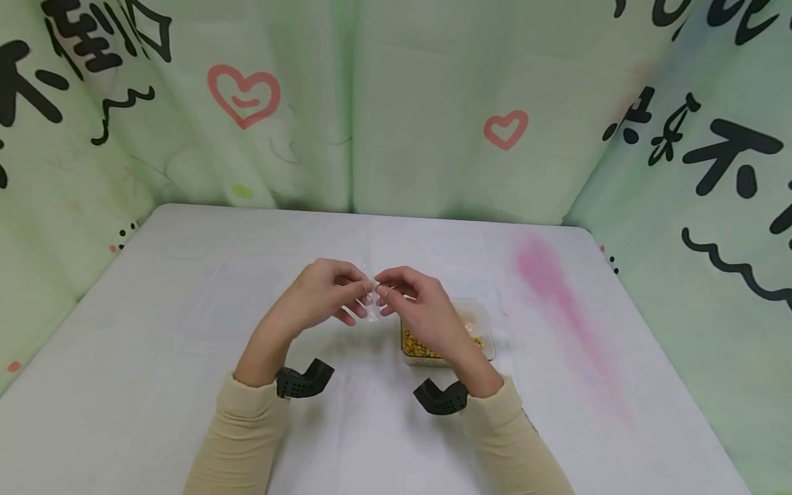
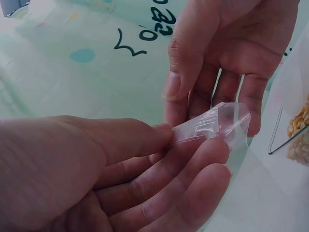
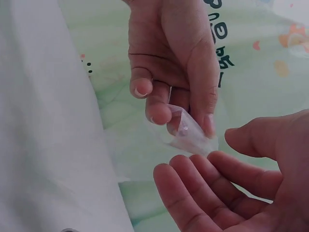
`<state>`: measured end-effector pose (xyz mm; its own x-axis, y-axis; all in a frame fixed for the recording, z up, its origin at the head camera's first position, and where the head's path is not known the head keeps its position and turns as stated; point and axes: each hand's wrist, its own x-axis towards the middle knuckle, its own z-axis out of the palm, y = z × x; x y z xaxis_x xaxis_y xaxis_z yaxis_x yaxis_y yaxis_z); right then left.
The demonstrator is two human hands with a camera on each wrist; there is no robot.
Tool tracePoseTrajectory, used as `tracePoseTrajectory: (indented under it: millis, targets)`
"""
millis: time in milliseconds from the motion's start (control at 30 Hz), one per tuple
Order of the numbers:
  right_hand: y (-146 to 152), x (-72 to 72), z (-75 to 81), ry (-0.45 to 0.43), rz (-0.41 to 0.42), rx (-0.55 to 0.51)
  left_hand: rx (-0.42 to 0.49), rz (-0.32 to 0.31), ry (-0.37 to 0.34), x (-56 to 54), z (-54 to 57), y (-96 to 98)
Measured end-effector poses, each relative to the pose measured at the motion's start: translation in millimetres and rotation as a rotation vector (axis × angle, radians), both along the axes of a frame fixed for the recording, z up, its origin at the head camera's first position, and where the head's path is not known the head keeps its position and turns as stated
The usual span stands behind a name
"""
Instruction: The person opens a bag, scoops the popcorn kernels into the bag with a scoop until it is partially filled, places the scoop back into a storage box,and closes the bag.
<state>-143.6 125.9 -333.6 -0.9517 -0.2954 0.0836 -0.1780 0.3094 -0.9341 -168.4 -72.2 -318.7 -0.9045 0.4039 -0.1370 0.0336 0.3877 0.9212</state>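
Observation:
Over the middle of the table, my left hand (image 1: 328, 292) pinches a small clear plastic bag (image 2: 210, 123) between thumb and index finger. The bag is crumpled at the pinched end and flares out over the other fingers. My right hand (image 1: 423, 302) is held close on the other side. Its thumb (image 3: 246, 139) stands apart from its index finger, whose tip is at the edge of the bag; whether it touches cannot be told. Below the right hand stands a clear container (image 1: 416, 359) with yellow corn kernels (image 2: 299, 130), partly hidden by that hand and wrist.
A translucent lid or flap (image 1: 473, 315) is at the container's back right. White cloth covers the table (image 1: 155, 330), with a pink stain (image 1: 557, 282) on the right. Green curtains (image 1: 421, 172) with black writing and hearts enclose the back and sides. Each wrist wears a black camera mount (image 1: 306, 380).

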Motion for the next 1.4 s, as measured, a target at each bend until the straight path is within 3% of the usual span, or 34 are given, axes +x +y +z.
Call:
tracePoseTrajectory:
  millis: [267, 667, 1133, 1400]
  targets:
    - [4, 1.4, 3.5, -0.058, 0.017, -0.135, -0.014, -0.006, 0.011, 1.2, 1.4, 2.2]
    - [4, -0.6, -5.0, -0.136, 0.051, -0.221, -0.039, -0.025, 0.016, -1.1, -7.5, 6.3]
    - [10, -2.6, -3.7, -0.183, 0.013, -0.180, -0.043, -0.108, 0.008, 0.0, -9.1, 11.9]
    - [8, -1.8, -2.3, -0.155, -0.040, -0.135, -0.074, -0.141, 0.016, 3.0, -10.1, 15.5]
